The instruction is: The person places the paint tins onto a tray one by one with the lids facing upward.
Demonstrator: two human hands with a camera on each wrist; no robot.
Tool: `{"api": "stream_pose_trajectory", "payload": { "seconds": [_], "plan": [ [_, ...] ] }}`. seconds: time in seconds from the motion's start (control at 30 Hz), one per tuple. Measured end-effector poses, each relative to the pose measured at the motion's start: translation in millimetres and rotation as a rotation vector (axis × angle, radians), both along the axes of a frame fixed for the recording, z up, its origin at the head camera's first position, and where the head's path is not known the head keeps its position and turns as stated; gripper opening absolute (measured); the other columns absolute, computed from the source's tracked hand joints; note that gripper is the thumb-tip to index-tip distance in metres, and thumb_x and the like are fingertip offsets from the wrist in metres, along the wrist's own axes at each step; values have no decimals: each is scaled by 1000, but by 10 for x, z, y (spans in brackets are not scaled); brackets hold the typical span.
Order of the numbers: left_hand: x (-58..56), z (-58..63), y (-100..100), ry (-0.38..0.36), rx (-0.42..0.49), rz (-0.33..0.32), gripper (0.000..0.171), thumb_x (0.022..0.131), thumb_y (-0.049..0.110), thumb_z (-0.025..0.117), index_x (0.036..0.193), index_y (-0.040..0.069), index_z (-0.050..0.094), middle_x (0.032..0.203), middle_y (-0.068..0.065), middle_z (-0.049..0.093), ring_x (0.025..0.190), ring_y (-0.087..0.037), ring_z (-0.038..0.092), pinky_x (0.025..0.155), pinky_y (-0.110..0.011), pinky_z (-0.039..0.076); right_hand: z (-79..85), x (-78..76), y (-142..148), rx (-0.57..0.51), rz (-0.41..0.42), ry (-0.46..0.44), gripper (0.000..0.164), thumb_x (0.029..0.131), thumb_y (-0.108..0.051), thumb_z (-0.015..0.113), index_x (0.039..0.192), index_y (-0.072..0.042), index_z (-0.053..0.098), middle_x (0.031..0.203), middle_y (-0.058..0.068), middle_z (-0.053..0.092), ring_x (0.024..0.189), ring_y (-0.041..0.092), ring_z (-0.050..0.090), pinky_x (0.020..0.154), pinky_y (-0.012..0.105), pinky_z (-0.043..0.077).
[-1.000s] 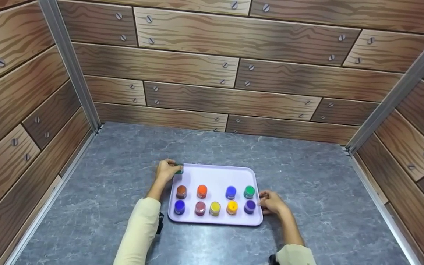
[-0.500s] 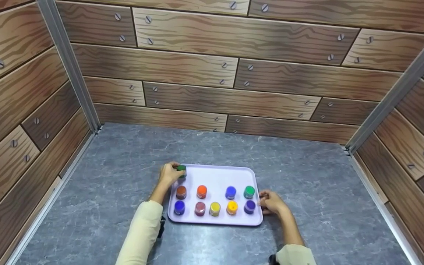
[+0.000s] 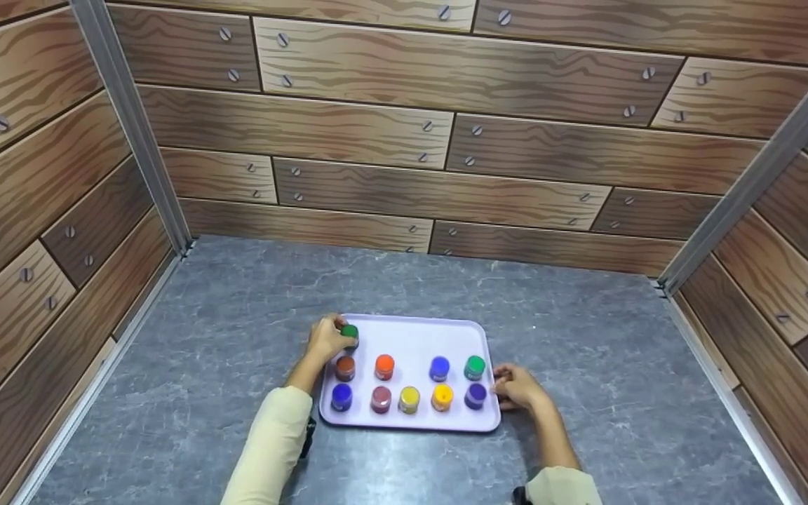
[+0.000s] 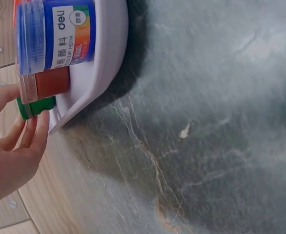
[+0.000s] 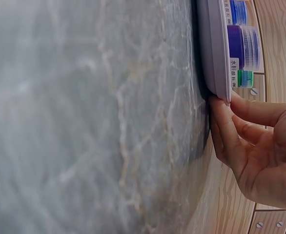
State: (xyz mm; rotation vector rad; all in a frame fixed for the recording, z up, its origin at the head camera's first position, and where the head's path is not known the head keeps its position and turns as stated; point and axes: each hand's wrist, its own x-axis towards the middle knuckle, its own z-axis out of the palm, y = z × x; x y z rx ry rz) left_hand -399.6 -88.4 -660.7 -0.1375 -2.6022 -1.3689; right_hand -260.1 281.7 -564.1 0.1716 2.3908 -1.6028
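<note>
A dark green paint jar (image 3: 351, 337) is at the far left corner of the pale lilac tray (image 3: 414, 338). My left hand (image 3: 325, 341) pinches this jar between thumb and fingers; in the left wrist view its green lid (image 4: 35, 107) shows beyond a brown jar (image 4: 52, 84). At the tray's right edge, my right hand (image 3: 520, 388) grips the rim, thumb over the top and fingers beneath, as the right wrist view shows. Closest to that hand are a purple jar (image 3: 475, 395) and a lighter green jar (image 3: 475, 367).
Along the tray's near side stand a dark blue jar (image 3: 341, 397), a dull red jar (image 3: 381, 399), a yellow jar (image 3: 409, 399) and an orange-yellow jar (image 3: 442, 397). Behind them are an orange-red jar (image 3: 384, 366) and a blue jar (image 3: 439, 368). Wood-patterned walls (image 3: 362, 126) enclose the grey tabletop (image 3: 586, 337).
My left hand has brought the dark green jar from the tray's far left rim inward and slightly nearer, onto the corner area. The right hand stays at the right edge.
</note>
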Motion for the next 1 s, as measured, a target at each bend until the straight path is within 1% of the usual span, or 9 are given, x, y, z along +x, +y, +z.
{"api": "stream_pose_trajectory", "payload": {
  "seconds": [0.1, 0.23, 0.5, 0.57, 0.7, 0.77, 0.8, 0.87, 1.0],
  "plan": [
    [-81, -85, -18, -7, -28, -10, 41, 53, 19, 87, 82, 9, 59, 77, -8, 58, 70, -24, 55, 61, -31, 45, -107, -83, 57, -14, 20, 16, 32, 75, 9, 56, 105, 12, 46, 81, 12, 48, 72, 20, 51, 61, 42, 52],
    [12, 127, -6, -82, -24, -25, 43, 53, 16, 87, 85, 8, 59, 81, -8, 60, 77, -25, 56, 69, -36, 46, -328, -223, 188, -67, 73, 60, 29, 76, 4, 60, 103, 5, 50, 81, 10, 47, 71, 19, 52, 59, 41, 52],
    [70, 179, -24, -84, -39, -62, 45, 54, 19, 87, 87, 8, 58, 82, -8, 60, 75, -24, 56, 66, -34, 45, 108, 43, -45, 23, 21, 2, 27, 77, 11, 52, 102, 15, 44, 80, 14, 48, 68, 22, 53, 59, 39, 52],
    [222, 422, -28, -131, -33, -71, 47, 57, 19, 86, 94, 6, 60, 89, -10, 62, 83, -27, 57, 73, -38, 46, 146, 66, -54, 21, 25, 1, 26, 78, 11, 52, 103, 15, 44, 80, 15, 50, 66, 22, 54, 58, 38, 52],
    [227, 455, -103, -98, 1, -99, 47, 62, 24, 84, 99, 5, 62, 92, -11, 62, 84, -27, 58, 74, -37, 46, 72, -14, 60, 1, 40, 6, 26, 80, 6, 53, 104, 12, 46, 81, 16, 51, 65, 23, 56, 57, 38, 52],
    [238, 511, -166, -63, -3, -114, 45, 65, 25, 82, 101, 5, 63, 93, -12, 62, 86, -27, 58, 75, -37, 46, -75, -147, 227, -40, 94, 83, 22, 81, 1, 54, 102, 7, 50, 76, 14, 52, 60, 21, 56, 52, 35, 52],
    [128, 389, -216, -24, 4, -118, 42, 66, 28, 81, 98, 5, 63, 90, -11, 63, 82, -25, 58, 72, -34, 46, -63, -181, 271, -19, 102, 113, 21, 82, 0, 54, 102, 6, 51, 75, 14, 51, 59, 22, 56, 52, 36, 52],
    [56, 393, -301, 60, -27, -102, 37, 70, 29, 78, 93, 6, 63, 87, -10, 62, 78, -22, 57, 68, -31, 46, 2, -258, 351, 69, 133, 225, 20, 81, -1, 54, 99, 5, 53, 71, 13, 52, 55, 24, 57, 51, 37, 51],
    [143, 789, -393, 196, -162, -40, 30, 75, 29, 73, 88, 5, 62, 84, -10, 60, 76, -25, 57, 67, -34, 46, 455, -316, 298, 417, 92, 469, 22, 77, 4, 54, 98, 10, 56, 76, 17, 57, 66, 34, 58, 62, 45, 49]
  ]
}}
